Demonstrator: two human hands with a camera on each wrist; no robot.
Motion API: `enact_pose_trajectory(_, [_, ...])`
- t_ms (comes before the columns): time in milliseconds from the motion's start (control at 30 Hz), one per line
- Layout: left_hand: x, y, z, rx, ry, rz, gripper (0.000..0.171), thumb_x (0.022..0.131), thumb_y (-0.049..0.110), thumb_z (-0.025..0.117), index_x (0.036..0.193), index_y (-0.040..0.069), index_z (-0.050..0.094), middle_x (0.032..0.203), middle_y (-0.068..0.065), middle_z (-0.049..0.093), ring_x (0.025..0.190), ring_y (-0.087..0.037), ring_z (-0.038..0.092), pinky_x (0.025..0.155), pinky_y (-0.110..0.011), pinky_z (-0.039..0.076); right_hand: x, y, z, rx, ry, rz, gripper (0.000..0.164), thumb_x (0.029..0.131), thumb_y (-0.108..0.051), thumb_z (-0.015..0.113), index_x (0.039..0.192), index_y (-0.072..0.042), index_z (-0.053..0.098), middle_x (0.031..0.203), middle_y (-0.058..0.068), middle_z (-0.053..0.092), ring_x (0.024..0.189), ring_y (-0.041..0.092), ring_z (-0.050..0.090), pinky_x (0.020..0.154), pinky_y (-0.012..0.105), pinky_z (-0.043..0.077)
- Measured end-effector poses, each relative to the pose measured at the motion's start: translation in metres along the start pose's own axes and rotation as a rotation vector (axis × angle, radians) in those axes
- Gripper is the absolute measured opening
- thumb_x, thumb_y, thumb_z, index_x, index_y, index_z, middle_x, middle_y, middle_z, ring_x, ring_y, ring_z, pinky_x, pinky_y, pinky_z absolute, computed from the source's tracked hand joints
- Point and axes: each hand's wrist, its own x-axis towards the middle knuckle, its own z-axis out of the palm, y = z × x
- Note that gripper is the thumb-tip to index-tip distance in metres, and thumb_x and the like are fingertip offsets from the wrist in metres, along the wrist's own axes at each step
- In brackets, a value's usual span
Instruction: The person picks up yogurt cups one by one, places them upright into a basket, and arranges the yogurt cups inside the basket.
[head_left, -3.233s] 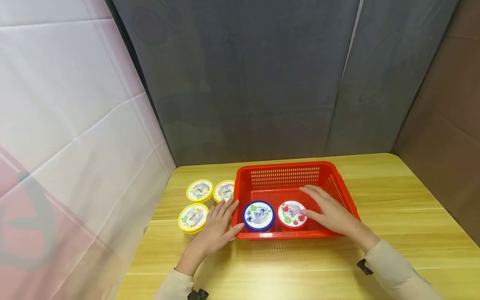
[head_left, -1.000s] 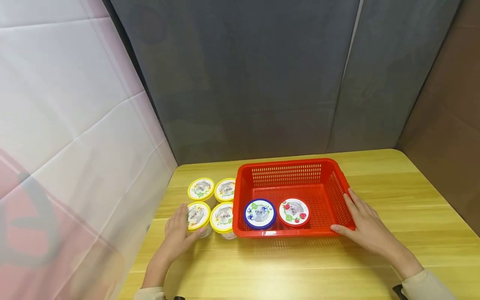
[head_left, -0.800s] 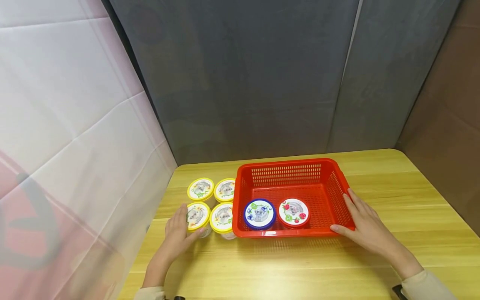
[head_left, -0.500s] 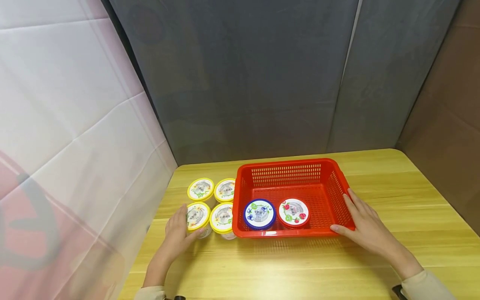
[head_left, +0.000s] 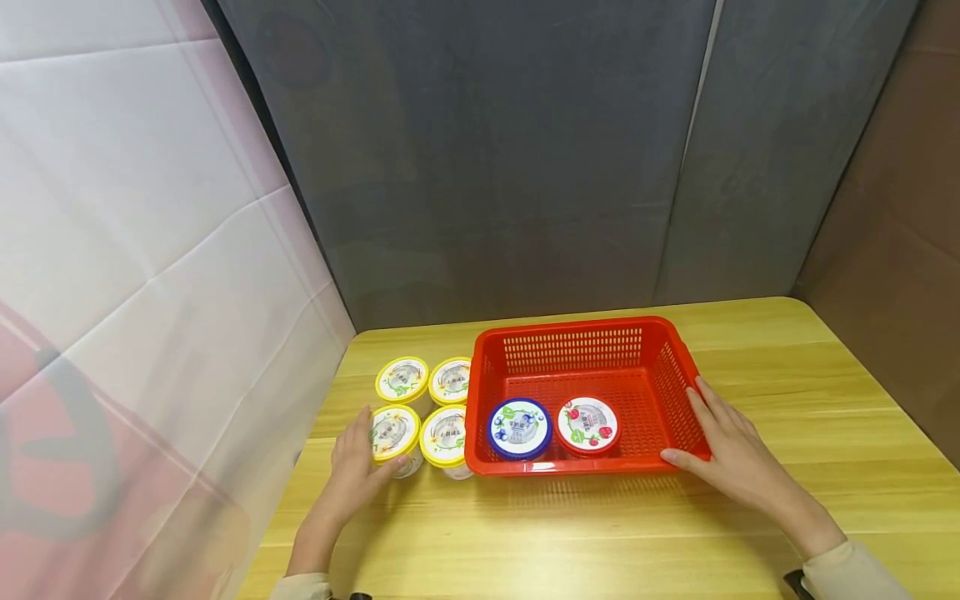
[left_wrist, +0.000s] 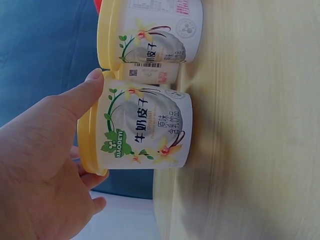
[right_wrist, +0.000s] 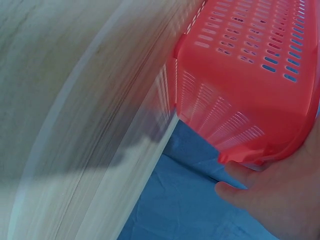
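Note:
In the head view, my left hand [head_left: 354, 465] holds the front-left tub [head_left: 395, 433] of a yellow-lidded group, thumb on its near side. The left wrist view shows that thumb on the lid edge of the white milk-dessert tub [left_wrist: 150, 125], the fingers bent at the lid's far side. My right hand [head_left: 738, 458] rests on the right end of the red plastic basket [head_left: 588, 468], fairly straight fingers along the rim and thumb by the front corner. Inside stand a blue-lidded tub [head_left: 519, 428] with blueberries on it and a red-lidded tub [head_left: 587, 426] with raspberries on it.
Beside the held tub, another yellow-lidded tub [head_left: 444, 435] stands right at the basket's left side. Two more, a back-left tub [head_left: 402, 379] and a back-right tub [head_left: 451, 380], stand behind. A grey panel [head_left: 487, 167] borders the wooden table [head_left: 525, 542].
Since the oldest frame, my left hand has moved left from the basket rim to the front-left tub. My right hand has left the red-lidded tub for the right rim. Lately both stay still.

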Motion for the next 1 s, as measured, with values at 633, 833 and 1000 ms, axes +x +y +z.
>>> enact_pose_trajectory(633, [0.003,0.016,-0.024,0.032,0.169,0.057,0.104,0.080,0.029,0.081,0.152,-0.008,0.016,0.146,-0.038,0.033,0.129,-0.052,0.031,0.104,-0.068,0.024,0.000,-0.001,0.000,0.002,-0.001,0.005,0.108,0.085,-0.062,0.066,0.158,-0.001,0.015,0.168,0.017,0.004,0.141,0.056,0.025,0.110,0.072,0.022])
enact_pose_trajectory(833, [0.006,0.022,-0.031,0.029,0.198,0.100,0.104,0.081,0.029,0.080,0.154,-0.007,0.015,0.147,-0.037,0.033,0.134,-0.053,0.028,0.107,-0.068,0.022,0.000,0.000,0.000,-0.008,0.005,0.000,0.108,0.085,-0.061,0.066,0.157,0.000,0.015,0.167,0.019,0.006,0.140,0.056,0.025,0.110,0.071,0.022])
enact_pose_trajectory(1000, [0.009,0.028,-0.035,0.029,0.210,0.128,0.104,0.082,0.030,0.080,0.154,-0.006,0.015,0.147,-0.036,0.033,0.137,-0.052,0.027,0.108,-0.069,0.019,0.001,0.000,0.000,-0.007,0.006,0.000,0.108,0.085,-0.062,0.066,0.157,0.000,0.016,0.167,0.019,0.006,0.140,0.056,0.026,0.110,0.071,0.022])
